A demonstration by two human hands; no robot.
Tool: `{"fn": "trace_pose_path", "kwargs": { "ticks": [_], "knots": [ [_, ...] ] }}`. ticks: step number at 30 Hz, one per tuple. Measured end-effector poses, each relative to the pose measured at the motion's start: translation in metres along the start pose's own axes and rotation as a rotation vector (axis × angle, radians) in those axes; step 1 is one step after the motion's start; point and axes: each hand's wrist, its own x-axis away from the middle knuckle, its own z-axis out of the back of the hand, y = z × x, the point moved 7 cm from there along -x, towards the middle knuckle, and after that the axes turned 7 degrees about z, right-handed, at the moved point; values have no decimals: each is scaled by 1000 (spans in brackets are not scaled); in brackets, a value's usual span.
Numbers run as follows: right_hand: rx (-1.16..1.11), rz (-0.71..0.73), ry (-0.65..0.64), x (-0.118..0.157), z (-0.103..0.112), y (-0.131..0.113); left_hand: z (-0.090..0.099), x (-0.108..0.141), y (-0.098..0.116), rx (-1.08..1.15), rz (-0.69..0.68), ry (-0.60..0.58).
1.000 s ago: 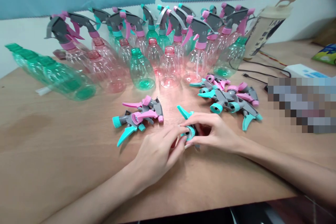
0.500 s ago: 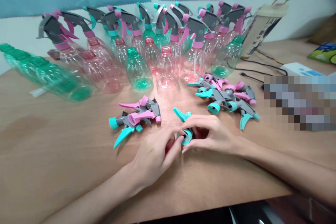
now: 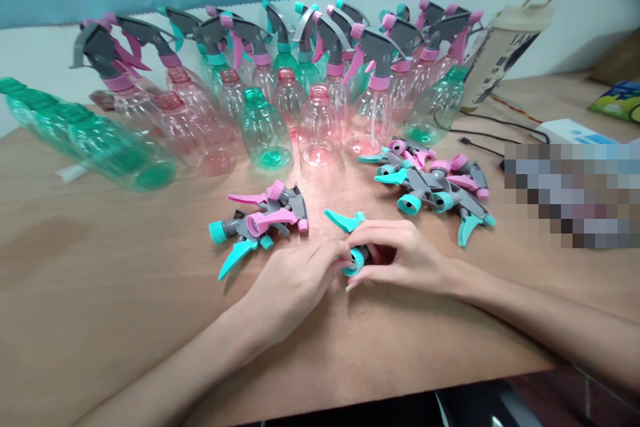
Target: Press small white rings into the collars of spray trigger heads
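Note:
A turquoise-and-grey trigger spray head (image 3: 356,260) lies low over the front of the table, its ringed collar facing me. My right hand (image 3: 400,253) is closed around it, thumb and fingers curled about the collar, and its turquoise trigger (image 3: 345,220) sticks out above my fingers. At the collar's mouth, my left hand (image 3: 303,280) pinches thumb and fingertips together; whatever is between them is hidden. Left of my hands lies a small pile of pink and turquoise spray heads (image 3: 260,220). A larger pile of spray heads (image 3: 430,180) sits to the right, behind my right hand.
Clear green bottles (image 3: 265,133) and pink bottles (image 3: 320,130) stand in rows at the back, several with spray heads on. Green bottles (image 3: 110,147) lean or lie at left. A beige tumbler (image 3: 510,47), black cable (image 3: 480,141) and white box (image 3: 575,132) are at right.
My left hand has turned slightly, its fingertips drawn closer together at the collar's mouth. The spray head has tilted a little in my right hand, its trigger shifting left.

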Motion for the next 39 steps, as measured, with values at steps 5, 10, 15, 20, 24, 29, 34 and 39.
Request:
{"fn": "trace_pose_path", "kwargs": {
  "ticks": [5,10,15,20,24,29,34,39],
  "knots": [
    [-14,-26,-2,0,4,3,0,1,-3,56,18,45],
    [2,-205,140,5,24,22,13,1,-2,65,62,153],
    [-55,-192,122,6,20,22,27,5,-7,117,62,349],
    [-113,-209,128,7,16,18,23,14,-15,300,96,438],
    [-125,-171,110,6,13,13,24,11,-3,198,4,391],
    [-109,-118,111,6,10,10,26,6,4,131,-76,322],
    [-129,-107,112,6,7,7,31,9,4,139,-90,397],
    [-171,-102,106,5,3,3,36,11,11,97,-160,462]
  ]
}}
